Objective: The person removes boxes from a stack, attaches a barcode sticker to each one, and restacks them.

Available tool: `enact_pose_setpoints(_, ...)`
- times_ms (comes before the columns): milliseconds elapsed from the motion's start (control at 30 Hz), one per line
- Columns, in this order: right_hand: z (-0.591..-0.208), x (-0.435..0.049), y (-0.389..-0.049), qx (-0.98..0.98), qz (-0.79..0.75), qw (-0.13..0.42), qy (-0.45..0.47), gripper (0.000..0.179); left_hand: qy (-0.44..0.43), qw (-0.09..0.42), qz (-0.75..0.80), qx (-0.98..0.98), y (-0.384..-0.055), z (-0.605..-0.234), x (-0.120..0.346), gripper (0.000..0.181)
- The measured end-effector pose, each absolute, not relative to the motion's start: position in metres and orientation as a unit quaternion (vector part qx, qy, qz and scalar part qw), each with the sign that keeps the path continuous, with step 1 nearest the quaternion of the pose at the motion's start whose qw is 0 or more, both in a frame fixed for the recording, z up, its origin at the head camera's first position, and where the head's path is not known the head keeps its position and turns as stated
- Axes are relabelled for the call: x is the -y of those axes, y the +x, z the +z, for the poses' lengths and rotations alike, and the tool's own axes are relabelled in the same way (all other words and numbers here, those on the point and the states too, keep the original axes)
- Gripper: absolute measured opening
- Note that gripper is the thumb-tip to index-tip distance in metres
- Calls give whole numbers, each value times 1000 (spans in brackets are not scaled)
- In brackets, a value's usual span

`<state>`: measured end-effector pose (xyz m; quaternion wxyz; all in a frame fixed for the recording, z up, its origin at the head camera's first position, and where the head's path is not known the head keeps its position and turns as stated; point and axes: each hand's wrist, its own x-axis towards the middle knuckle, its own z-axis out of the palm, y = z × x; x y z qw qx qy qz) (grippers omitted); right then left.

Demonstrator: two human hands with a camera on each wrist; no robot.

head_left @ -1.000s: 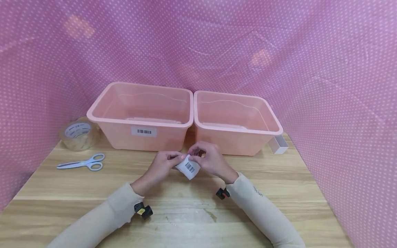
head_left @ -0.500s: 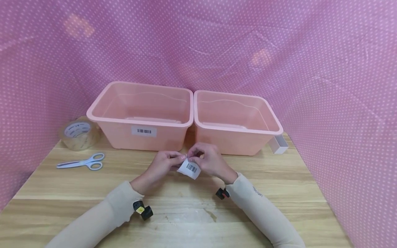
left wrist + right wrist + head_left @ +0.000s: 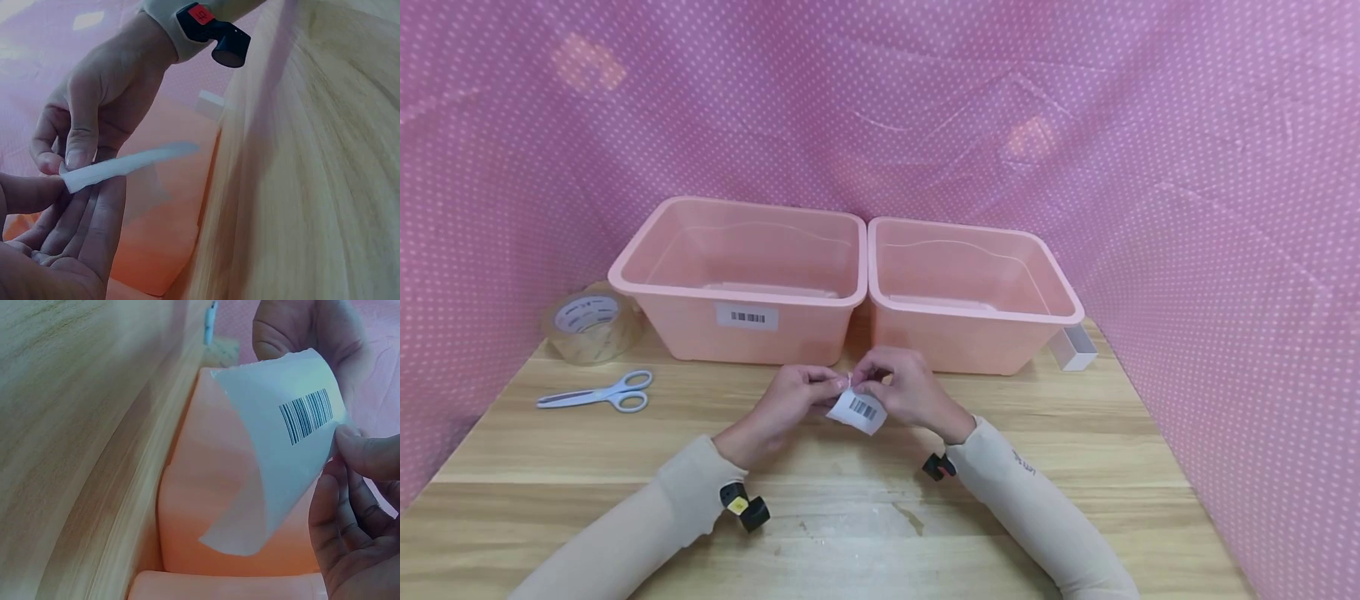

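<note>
A small white barcode label [image 3: 857, 410] is held between both hands over the table, in front of the gap between two pink bins. My left hand [image 3: 793, 393] pinches its upper corner with thumb and fingers. From the other side my right hand [image 3: 910, 390] pinches the same end, fingertips close to the left ones. The label [image 3: 284, 437] bends in a curve in the right wrist view, printed face showing. Seen nearly edge-on in the left wrist view, the label [image 3: 119, 167] lies across the fingers of the left hand [image 3: 69, 244].
The left pink bin [image 3: 737, 333] bears a barcode label [image 3: 748, 317] on its front; the right pink bin [image 3: 955, 346] stands against it. A tape roll [image 3: 590, 327] and light-blue scissors [image 3: 598, 395] lie at the left. A white box [image 3: 1075, 350] sits beside the right bin.
The label has turned slightly between the fingers, its free lower edge swinging a little to the right. Both arms have stayed almost in place.
</note>
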<state>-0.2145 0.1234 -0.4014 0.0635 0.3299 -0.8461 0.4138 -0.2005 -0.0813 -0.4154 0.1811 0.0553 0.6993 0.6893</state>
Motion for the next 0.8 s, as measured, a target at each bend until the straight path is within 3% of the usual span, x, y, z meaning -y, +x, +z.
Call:
enact_pose_setpoints(233, -402, -125, -215, 845, 409, 71, 336, 17, 86, 174, 666, -720, -200, -416, 81, 24)
enact_pose_setpoints(800, -399, -131, -216, 842, 413, 45, 344, 10, 50, 172, 671, -719, -203, -413, 85, 19)
